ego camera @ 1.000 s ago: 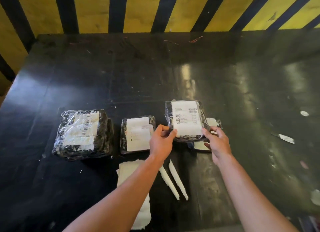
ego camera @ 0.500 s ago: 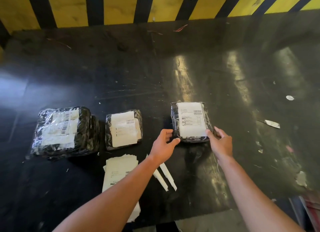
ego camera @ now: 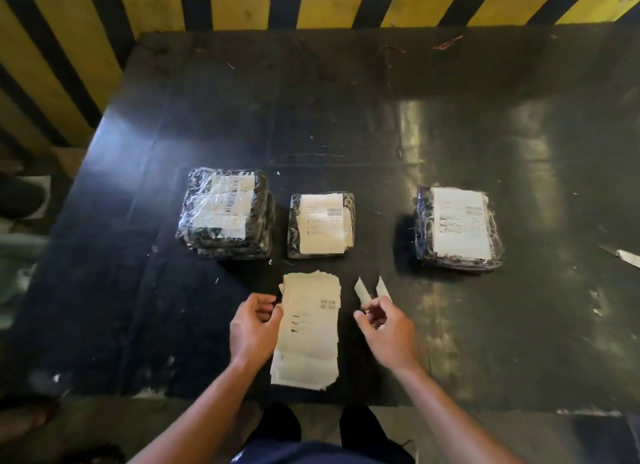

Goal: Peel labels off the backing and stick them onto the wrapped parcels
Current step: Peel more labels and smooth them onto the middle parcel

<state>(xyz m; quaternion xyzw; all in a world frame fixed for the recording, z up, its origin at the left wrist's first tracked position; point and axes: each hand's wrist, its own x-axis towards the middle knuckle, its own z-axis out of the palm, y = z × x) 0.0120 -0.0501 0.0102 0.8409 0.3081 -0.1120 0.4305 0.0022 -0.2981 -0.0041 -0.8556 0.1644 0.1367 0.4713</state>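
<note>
Both hands have left the right parcel [ego camera: 459,226] and come back. The left hand [ego camera: 254,328] fingers curl loosely, touching the label stack's [ego camera: 310,328] edge. The right hand [ego camera: 386,328] is half open over two paper strips [ego camera: 362,289], holding nothing I can see.

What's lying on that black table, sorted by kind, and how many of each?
Wrapped parcels: 3 (left, middle, right)
Stack of label sheets: 1
Peeled white strips: 2
Total: 6, not counting small paper scraps. The left parcel may be a stack.

Three wrapped parcels [ego camera: 225,212] [ego camera: 321,224] [ego camera: 459,226]; one label stack [ego camera: 308,328]; two backing strips [ego camera: 362,290] [ego camera: 382,285].
</note>
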